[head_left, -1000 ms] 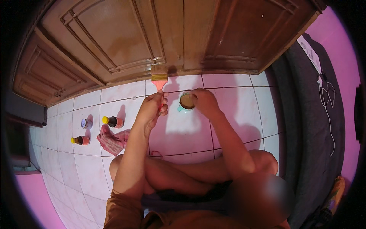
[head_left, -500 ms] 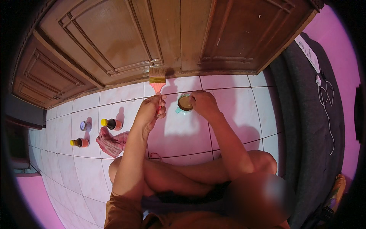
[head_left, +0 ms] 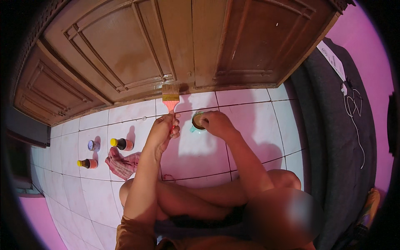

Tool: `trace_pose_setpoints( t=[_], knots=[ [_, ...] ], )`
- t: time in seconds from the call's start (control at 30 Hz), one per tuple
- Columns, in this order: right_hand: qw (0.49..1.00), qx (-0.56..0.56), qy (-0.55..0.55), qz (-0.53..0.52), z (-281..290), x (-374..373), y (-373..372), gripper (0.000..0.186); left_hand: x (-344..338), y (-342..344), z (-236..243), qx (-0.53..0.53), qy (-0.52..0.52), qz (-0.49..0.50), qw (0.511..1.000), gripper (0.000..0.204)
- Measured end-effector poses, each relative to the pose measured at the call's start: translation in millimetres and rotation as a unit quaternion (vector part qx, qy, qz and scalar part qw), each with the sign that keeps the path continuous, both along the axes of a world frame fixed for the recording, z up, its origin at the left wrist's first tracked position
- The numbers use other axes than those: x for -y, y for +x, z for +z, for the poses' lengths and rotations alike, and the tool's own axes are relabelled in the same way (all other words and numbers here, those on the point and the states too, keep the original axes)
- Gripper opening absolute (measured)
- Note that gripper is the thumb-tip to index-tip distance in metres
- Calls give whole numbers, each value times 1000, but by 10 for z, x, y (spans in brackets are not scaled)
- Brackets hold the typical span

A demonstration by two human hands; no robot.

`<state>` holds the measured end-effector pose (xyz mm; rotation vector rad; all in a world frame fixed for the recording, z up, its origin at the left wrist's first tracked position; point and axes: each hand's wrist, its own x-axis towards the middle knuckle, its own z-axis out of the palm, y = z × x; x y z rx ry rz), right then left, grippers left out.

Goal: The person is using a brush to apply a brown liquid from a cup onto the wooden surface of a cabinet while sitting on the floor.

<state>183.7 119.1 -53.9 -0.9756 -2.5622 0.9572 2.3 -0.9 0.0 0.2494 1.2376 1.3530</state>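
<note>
My left hand (head_left: 163, 130) is closed around the pink handle of a wide flat paintbrush (head_left: 171, 101), its pale bristles pointing up toward the wooden cabinet. Just right of it, a light green cup (head_left: 193, 128) of brown liquid (head_left: 197, 121) stands on the tiles, its handle toward me. Over the cup's right rim, my right hand (head_left: 217, 123) has its fingers drawn together in a pinch. Whatever they hold, if anything, is hidden by the hand.
Two dark bottles with yellow caps (head_left: 121, 144) (head_left: 87, 163), a small round tub (head_left: 93, 145) and a crumpled pink cloth (head_left: 121, 163) lie to the left. Ahead rises a brown wooden cabinet (head_left: 204, 46). A dark grey cushioned seat (head_left: 333, 137) with a white cable (head_left: 354, 121) borders the right.
My right hand has shifted left, so its fingers now cover more of the cup's opening. The left hand still grips the paintbrush. The whole view has tilted slightly.
</note>
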Motion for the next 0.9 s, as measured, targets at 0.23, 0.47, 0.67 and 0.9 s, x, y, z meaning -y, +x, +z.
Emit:
trace_pose_setpoints(
  t=[0.23,0.47,0.67,0.9],
  knots=[
    [995,-32,82,-36,-86,-6,-4,15,5,7,4,6,4,-4,1000,24],
    [994,-53,66,-68,-197,-76,12,15,-19,12,20,11,11,-9,1000,24],
    [990,27,117,-72,-87,-89,25,14,-10,12,1,4,2,-2,1000,23],
    [996,23,67,-47,-116,-36,-6,15,13,-3,-12,12,18,-13,1000,24]
  ],
)
